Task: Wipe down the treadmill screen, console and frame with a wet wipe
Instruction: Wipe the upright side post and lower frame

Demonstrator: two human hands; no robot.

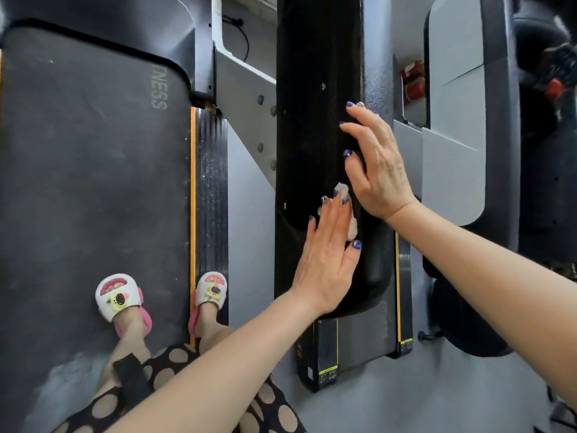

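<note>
A black padded handrail (312, 120) of the treadmill frame runs down the middle of the view. My left hand (327, 254) lies flat on its lower end with straight fingers, pressing a crumpled white wet wipe (349, 214) against the black surface. The wipe shows between the fingers and beside the thumb. My right hand (377, 164) rests just above on the rail's right edge, fingers straight and spread, thumb touching the rail close to the wipe.
The dark treadmill belt (87, 182) lies at the left with my two feet in white slippers (118, 296) on it. A grey upright (246, 104) with bolts joins the rail. Another treadmill (456, 120) stands at the right on grey floor.
</note>
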